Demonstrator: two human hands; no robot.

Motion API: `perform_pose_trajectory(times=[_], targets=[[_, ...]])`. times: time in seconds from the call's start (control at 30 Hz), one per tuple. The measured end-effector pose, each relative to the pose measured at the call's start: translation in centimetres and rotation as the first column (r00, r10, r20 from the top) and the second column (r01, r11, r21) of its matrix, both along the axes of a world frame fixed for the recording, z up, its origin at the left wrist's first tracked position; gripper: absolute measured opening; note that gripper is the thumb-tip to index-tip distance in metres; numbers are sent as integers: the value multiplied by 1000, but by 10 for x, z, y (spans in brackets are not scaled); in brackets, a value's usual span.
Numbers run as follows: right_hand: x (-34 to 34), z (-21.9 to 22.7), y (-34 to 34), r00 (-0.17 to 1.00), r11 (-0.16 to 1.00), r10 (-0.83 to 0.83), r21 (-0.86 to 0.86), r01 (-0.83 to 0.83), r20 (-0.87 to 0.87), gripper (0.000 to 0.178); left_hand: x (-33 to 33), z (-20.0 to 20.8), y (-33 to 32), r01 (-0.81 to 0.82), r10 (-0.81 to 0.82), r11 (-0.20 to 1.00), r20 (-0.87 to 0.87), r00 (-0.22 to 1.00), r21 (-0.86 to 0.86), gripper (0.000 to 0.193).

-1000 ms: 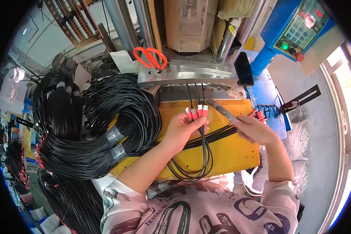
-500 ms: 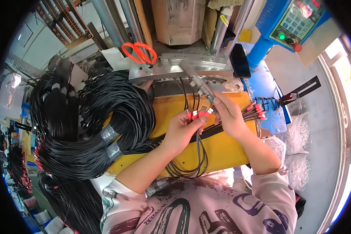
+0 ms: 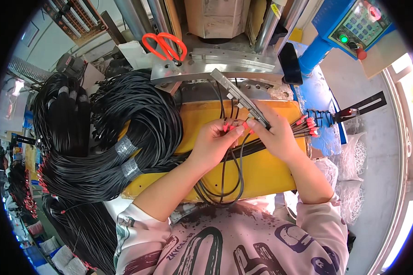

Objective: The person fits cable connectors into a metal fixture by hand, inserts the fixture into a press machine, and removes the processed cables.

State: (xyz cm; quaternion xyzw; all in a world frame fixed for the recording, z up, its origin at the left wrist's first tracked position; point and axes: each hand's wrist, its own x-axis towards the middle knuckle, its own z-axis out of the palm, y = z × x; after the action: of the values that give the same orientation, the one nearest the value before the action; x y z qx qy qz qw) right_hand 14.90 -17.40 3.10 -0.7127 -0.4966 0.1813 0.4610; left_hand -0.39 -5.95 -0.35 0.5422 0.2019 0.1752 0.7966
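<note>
My left hand (image 3: 215,140) is closed around several red USB connectors (image 3: 228,127), pinched between thumb and fingers. From them, black cables (image 3: 241,176) loop down toward the table's near edge. In my right hand (image 3: 276,136) is a long, notched metal bar (image 3: 236,95), tilted with its far end up and to the left. The right fingertips also come close to one red connector beside the bar; whether they grip it I cannot tell. Both hands are over the yellow table top (image 3: 257,176), and the connectors' metal ends are mostly hidden.
Big coils of black cable (image 3: 140,110) lie at left. Beyond the hands stands a metal press block (image 3: 206,64), with red-handled scissors (image 3: 165,46) at its left and a black phone (image 3: 289,64) at its right. Red-tipped cables (image 3: 307,126) and a blue control panel (image 3: 348,30) are at right.
The metal bar has come lower, nearer the connectors, and is seen more squarely. The connectors have turned, so their metal ends no longer face up. My right fingertips have closed in on them.
</note>
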Motion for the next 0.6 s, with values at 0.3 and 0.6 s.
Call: perform_pose_trajectory(times=[0.3,0.6], targets=[[-2,12,-6,993,998,-22,-61,15,-120,45,-3,15,3,-53,49,965,-22,999,-257,19],[-3,4,-9,994,979,-49,-192,67,99,40,-3,12,11,-126,121,979,-38,992,-160,20]])
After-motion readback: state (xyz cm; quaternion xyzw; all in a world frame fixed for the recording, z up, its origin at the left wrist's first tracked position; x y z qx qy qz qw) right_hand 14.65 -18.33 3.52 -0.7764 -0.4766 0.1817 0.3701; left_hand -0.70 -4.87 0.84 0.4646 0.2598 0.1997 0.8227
